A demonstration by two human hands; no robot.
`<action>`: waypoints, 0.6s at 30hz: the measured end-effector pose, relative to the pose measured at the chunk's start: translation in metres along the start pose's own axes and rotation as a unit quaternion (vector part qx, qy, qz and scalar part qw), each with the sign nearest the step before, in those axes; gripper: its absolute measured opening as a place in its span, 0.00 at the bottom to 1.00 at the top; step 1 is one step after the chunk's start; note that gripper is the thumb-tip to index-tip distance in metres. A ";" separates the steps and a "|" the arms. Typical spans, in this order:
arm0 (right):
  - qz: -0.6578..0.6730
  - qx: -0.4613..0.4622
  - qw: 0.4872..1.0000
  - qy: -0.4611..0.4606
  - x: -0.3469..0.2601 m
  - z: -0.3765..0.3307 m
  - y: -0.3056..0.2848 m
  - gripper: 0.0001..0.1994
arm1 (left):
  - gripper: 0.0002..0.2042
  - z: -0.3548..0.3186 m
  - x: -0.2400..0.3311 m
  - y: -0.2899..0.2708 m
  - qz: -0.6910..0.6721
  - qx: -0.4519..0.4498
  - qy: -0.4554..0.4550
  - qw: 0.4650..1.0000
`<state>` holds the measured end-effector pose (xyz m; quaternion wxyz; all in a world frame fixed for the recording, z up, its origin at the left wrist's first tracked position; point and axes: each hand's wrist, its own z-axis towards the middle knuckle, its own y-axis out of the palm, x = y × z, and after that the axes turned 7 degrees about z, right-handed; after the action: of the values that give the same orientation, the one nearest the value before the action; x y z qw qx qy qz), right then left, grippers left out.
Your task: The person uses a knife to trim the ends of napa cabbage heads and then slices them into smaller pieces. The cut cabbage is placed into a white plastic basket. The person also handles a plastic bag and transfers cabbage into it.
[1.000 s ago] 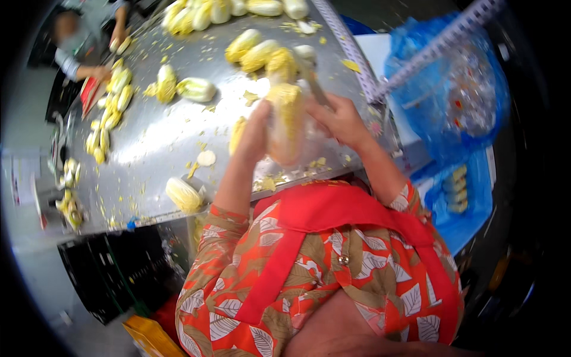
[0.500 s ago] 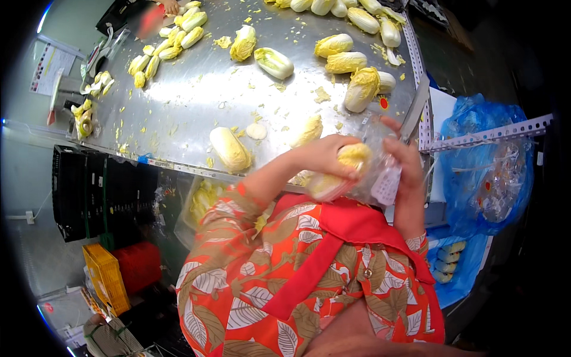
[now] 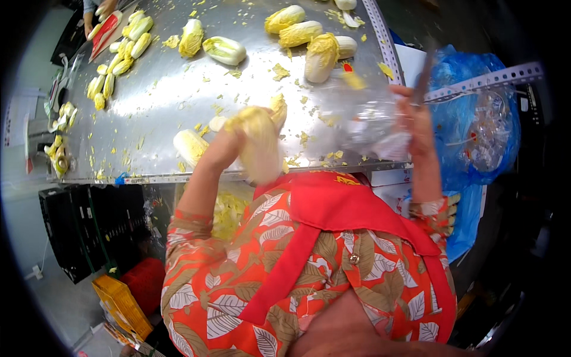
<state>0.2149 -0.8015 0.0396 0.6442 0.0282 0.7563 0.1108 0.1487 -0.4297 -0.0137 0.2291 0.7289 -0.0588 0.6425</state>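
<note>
My left hand (image 3: 225, 144) is closed round a napa cabbage (image 3: 260, 149), held over the table's near edge and smeared by motion. My right hand (image 3: 417, 125) grips a knife (image 3: 424, 74), its blurred blade pointing away from me. From that same hand a clear plastic bag (image 3: 366, 119) trails leftward over the metal table (image 3: 154, 119). Another cabbage (image 3: 190, 147) lies just left of my left hand. One more cabbage (image 3: 278, 109) is partly hidden behind the held one.
Several cabbages (image 3: 300, 34) lie at the far right, with smaller heads (image 3: 122, 56) at the far left near another person's hand (image 3: 106, 8). A perforated metal bar (image 3: 482, 83) crosses blue plastic (image 3: 476, 62) on the right. Yellow leaves fill a container (image 3: 229, 214) below the edge.
My left hand has carried the cabbage leftward, away from the bag. My right hand has moved slightly right, pulling the bag out across the table. The view has shifted.
</note>
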 end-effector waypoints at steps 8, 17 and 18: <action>-0.023 -0.110 0.990 0.088 0.050 0.002 0.063 0.12 | 0.26 0.069 -0.019 -0.028 0.090 0.301 0.020 0.949; -0.007 -0.026 0.998 0.059 0.076 0.001 0.035 0.10 | 0.23 0.115 -0.039 -0.050 0.493 0.296 0.008 0.818; -0.014 -0.007 0.998 0.061 0.077 0.001 0.031 0.11 | 0.23 0.117 -0.050 -0.056 0.526 0.319 -0.012 0.789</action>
<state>0.1999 -0.7565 -0.0291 0.5987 0.0061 0.7936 0.1088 0.2679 -0.4377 -0.0844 -0.3901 0.6243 -0.2274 0.6374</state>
